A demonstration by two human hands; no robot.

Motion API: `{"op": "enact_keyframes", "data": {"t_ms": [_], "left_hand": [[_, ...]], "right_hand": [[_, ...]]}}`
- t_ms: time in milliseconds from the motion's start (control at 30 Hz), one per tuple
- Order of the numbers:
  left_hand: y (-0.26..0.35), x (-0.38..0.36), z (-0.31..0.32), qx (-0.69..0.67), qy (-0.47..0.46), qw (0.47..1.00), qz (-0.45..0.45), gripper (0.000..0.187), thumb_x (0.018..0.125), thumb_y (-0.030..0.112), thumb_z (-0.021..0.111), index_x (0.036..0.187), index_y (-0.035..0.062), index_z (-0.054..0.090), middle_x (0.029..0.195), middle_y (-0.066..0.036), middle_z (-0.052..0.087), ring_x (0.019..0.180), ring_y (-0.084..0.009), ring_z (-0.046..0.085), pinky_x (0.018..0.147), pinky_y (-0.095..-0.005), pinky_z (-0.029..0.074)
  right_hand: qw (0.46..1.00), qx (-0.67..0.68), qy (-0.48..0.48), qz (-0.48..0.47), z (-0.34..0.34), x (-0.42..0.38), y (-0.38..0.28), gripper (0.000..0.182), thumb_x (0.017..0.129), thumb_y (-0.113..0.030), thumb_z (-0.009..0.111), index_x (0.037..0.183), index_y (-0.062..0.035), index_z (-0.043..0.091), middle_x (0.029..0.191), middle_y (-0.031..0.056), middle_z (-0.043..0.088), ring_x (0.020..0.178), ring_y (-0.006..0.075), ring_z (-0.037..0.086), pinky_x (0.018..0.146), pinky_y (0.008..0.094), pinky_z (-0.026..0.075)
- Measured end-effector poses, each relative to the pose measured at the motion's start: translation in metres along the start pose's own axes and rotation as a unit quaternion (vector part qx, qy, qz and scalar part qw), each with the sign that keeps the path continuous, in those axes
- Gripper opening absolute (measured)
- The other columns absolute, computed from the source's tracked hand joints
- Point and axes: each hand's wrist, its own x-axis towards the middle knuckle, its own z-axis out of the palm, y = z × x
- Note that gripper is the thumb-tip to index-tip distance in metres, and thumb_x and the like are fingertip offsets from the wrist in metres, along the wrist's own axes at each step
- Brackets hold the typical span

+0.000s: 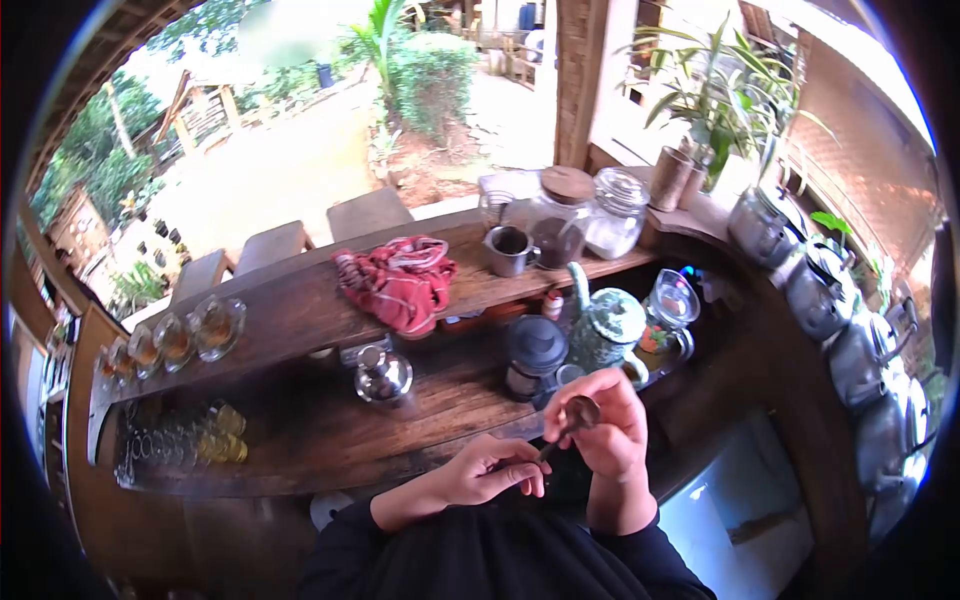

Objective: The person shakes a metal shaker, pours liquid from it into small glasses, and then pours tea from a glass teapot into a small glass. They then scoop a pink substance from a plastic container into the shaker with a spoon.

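Observation:
A small brown spoon is held in front of my body, its bowl up and its handle slanting down to the left. My right hand has its fingers closed around the spoon near the bowl. Lower on the handle, the fingers of my left hand pinch the spoon's other end. Just beyond my hands stand a dark-lidded press jar, a small glass and a speckled green-white teapot.
On the upper wooden counter lie a red cloth, a metal cup and lidded jars. A steel shaker stands on the lower shelf. Glasses line the left; several kettles stand right.

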Motion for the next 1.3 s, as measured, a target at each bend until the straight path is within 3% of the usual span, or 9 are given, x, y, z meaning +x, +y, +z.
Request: {"op": "enact_keyframes", "data": {"t_ms": [67, 200, 467, 767, 933, 1000, 1067, 1200, 1300], "left_hand": [[0.007, -0.019, -0.002, -0.004, 0.102, 0.993, 0.055, 0.018, 0.096, 0.011, 0.051, 0.105, -0.0015, 0.059, 0.08, -0.009, 0.067, 0.07, -0.0128, 0.062, 0.065, -0.0253, 0.05], [0.025, -0.058, -0.009, 0.038, 0.182, 0.973, 0.136, 0.016, 0.096, 0.009, 0.051, 0.104, -0.0012, 0.06, 0.081, -0.007, 0.065, 0.071, -0.0111, 0.059, 0.063, -0.0245, 0.049], [0.066, -0.19, -0.038, 0.161, 0.318, 0.921, 0.156, 0.018, 0.094, 0.011, 0.056, 0.103, -0.003, 0.061, 0.084, -0.009, 0.065, 0.069, -0.0133, 0.063, 0.061, -0.0246, 0.048], [0.128, -0.392, -0.079, 0.265, 0.396, 0.872, 0.111, 0.012, 0.089, 0.008, 0.06, 0.095, -0.0018, 0.064, 0.078, -0.009, 0.069, 0.071, -0.0171, 0.068, 0.066, -0.0264, 0.051], [0.159, -0.473, -0.101, 0.261, 0.415, 0.867, 0.086, 0.012, 0.088, 0.008, 0.062, 0.094, -0.0004, 0.066, 0.079, -0.011, 0.068, 0.072, -0.019, 0.067, 0.067, -0.0273, 0.051], [0.168, -0.5, -0.116, 0.343, 0.346, 0.872, 0.047, 0.011, 0.086, 0.009, 0.064, 0.093, 0.001, 0.067, 0.081, -0.01, 0.068, 0.076, -0.0217, 0.067, 0.07, -0.0299, 0.051], [0.185, -0.519, -0.129, 0.386, 0.347, 0.854, 0.027, 0.012, 0.084, 0.01, 0.066, 0.092, 0.0023, 0.068, 0.084, -0.01, 0.069, 0.079, -0.0244, 0.066, 0.073, -0.0324, 0.05], [0.211, -0.542, -0.172, 0.432, 0.452, 0.778, 0.054, 0.015, 0.083, 0.011, 0.068, 0.094, 0.0015, 0.065, 0.087, -0.011, 0.067, 0.08, -0.023, 0.066, 0.071, -0.0313, 0.05], [0.232, -0.558, -0.215, 0.505, 0.508, 0.697, 0.021, 0.029, 0.083, 0.015, 0.068, 0.109, 0.0061, 0.059, 0.106, -0.007, 0.064, 0.095, -0.0186, 0.061, 0.075, -0.032, 0.047]], "right_hand": [[0.998, 0.025, -0.036, 0.045, 0.027, 0.001, 0.012, 0.031, 0.09, -0.001, 0.048, 0.121, 0.0016, 0.043, 0.107, 0.017, 0.057, 0.075, 0.0195, 0.064, 0.057, 0.0263, 0.052], [0.97, -0.189, -0.125, 0.09, 0.067, 0.011, 0.04, 0.016, 0.09, -0.003, 0.058, 0.102, 0.0051, 0.063, 0.108, 0.0152, 0.06, 0.064, 0.0139, 0.063, 0.053, 0.0223, 0.052], [0.95, -0.228, -0.199, 0.075, 0.185, 0.028, 0.111, 0.018, 0.09, -0.005, 0.058, 0.105, 0.0038, 0.066, 0.099, 0.0156, 0.065, 0.06, 0.0123, 0.061, 0.056, 0.0238, 0.049], [0.946, -0.177, -0.257, 0.083, 0.368, 0.038, 0.221, 0.02, 0.09, -0.01, 0.056, 0.096, 0.0038, 0.069, 0.1, 0.0201, 0.066, 0.067, 0.0162, 0.064, 0.058, 0.025, 0.051], [0.945, -0.191, -0.26, 0.051, 0.432, 0.042, 0.27, 0.021, 0.092, -0.009, 0.053, 0.096, 0.0067, 0.067, 0.086, 0.0153, 0.068, 0.067, 0.0164, 0.065, 0.059, 0.0242, 0.05], [0.951, -0.173, -0.255, -0.005, 0.455, 0.048, 0.286, 0.023, 0.094, -0.01, 0.052, 0.098, 0.0079, 0.066, 0.078, 0.0109, 0.068, 0.058, 0.0117, 0.061, 0.054, 0.0211, 0.047], [0.959, -0.175, -0.192, 0.113, 0.47, 0.054, 0.292, 0.018, 0.092, -0.004, 0.055, 0.102, 0.0042, 0.066, 0.068, 0.0048, 0.066, 0.058, 0.0063, 0.058, 0.051, 0.02, 0.046], [0.957, -0.167, -0.129, 0.201, 0.488, 0.075, 0.319, 0.022, 0.093, -0.003, 0.053, 0.111, 0.006, 0.062, 0.074, 0.0052, 0.066, 0.057, 0.006, 0.059, 0.049, 0.0198, 0.045], [0.944, -0.205, -0.173, 0.192, 0.487, 0.092, 0.347, 0.036, 0.092, 0.0, 0.054, 0.127, 0.0055, 0.049, 0.081, 0.0073, 0.066, 0.061, 0.0084, 0.06, 0.057, 0.021, 0.048]]}}
